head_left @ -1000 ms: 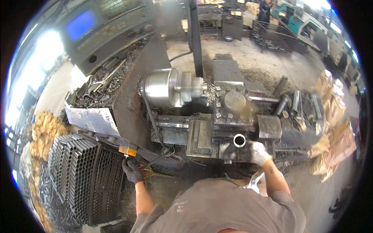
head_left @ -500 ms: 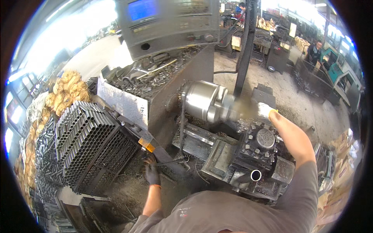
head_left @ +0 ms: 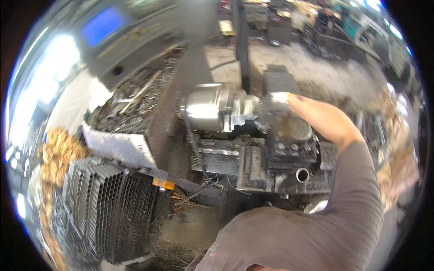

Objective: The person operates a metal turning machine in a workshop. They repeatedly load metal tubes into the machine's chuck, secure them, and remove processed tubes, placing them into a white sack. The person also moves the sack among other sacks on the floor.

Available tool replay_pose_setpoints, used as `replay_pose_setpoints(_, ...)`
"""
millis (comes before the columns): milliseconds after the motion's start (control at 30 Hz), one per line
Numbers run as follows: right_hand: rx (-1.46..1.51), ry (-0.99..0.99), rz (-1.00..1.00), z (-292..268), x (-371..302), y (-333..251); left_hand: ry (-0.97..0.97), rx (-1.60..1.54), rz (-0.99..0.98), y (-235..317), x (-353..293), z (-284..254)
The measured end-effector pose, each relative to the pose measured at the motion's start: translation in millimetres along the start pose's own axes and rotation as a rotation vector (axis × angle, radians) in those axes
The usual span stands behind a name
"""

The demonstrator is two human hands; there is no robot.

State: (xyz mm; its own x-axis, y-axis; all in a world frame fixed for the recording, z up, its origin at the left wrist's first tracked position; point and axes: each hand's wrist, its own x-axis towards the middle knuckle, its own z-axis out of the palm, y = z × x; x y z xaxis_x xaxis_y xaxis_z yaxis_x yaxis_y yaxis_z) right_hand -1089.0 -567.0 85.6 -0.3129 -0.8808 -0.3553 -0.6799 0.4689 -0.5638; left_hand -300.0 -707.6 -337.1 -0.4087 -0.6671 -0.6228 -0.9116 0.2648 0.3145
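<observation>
My right hand (head_left: 276, 102), in a light glove with a yellow edge, reaches over the tool post (head_left: 294, 131) of a lathe. It is just right of the jaws (head_left: 242, 107) on the shiny round chuck (head_left: 205, 107). Blur and dark surroundings hide its fingers, so I cannot make out a grip or any held part. My left hand is out of sight. A short metal tube end (head_left: 302, 175) points up on the near side of the tool post.
To the left stands a rack of stacked metal tubes (head_left: 92, 194), with yellowish sacks (head_left: 63, 156) behind it. Metal chips and tools lie on the machine's tray (head_left: 131, 101), below the control panel with a blue screen (head_left: 101, 25). A person (head_left: 323, 19) stands far off.
The view has swung, shifting the machine left and up. My left hand, earlier low beside the tube rack, has left the picture. My right hand still reaches over the tool post.
</observation>
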Motion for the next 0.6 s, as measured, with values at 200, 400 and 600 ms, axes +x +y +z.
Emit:
replay_pose_setpoints(200, 1.125, 0.201, -0.200, -11, -63, 15, 0.018, 0.120, 0.348, 26, 74, -48)
replay_pose_setpoints(400, 0.184, -0.026, 0.192, -18, -66, -39, 0.095, 0.171, 0.736, 84, 153, -68)
replay_pose_setpoints(600, 0.542, -0.145, -0.044, -3, -38, -3, 0.227, 0.677, 1.253, 91, 166, -57)
